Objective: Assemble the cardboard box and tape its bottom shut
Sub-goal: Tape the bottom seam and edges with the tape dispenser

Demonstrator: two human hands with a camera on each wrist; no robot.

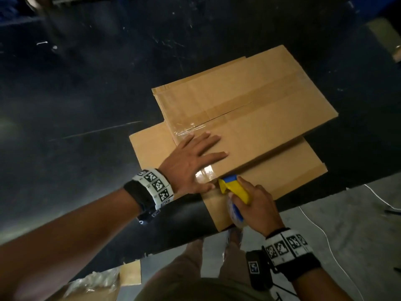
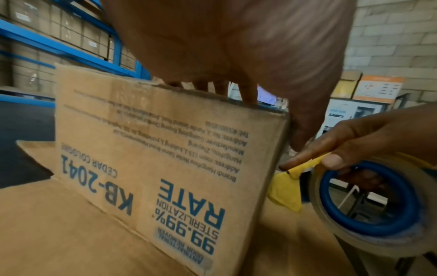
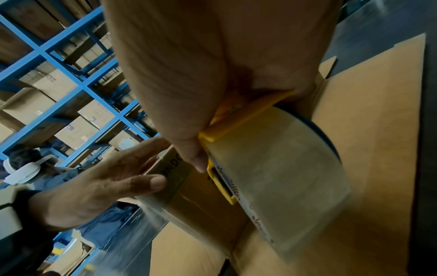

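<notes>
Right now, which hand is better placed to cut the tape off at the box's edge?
The right hand: it grips the tape dispenser, whose yellow head sits at the near edge of the box. The left hand lies flat on top, pressing the tape down.

Small print on the box (image 2: 151, 149) side is too smeared to read in the left wrist view. Right hand (image 1: 258, 205) covers most of the tape dispenser (image 1: 235, 190); the lower frame edge cuts the roll (image 3: 281, 179) off.
</notes>
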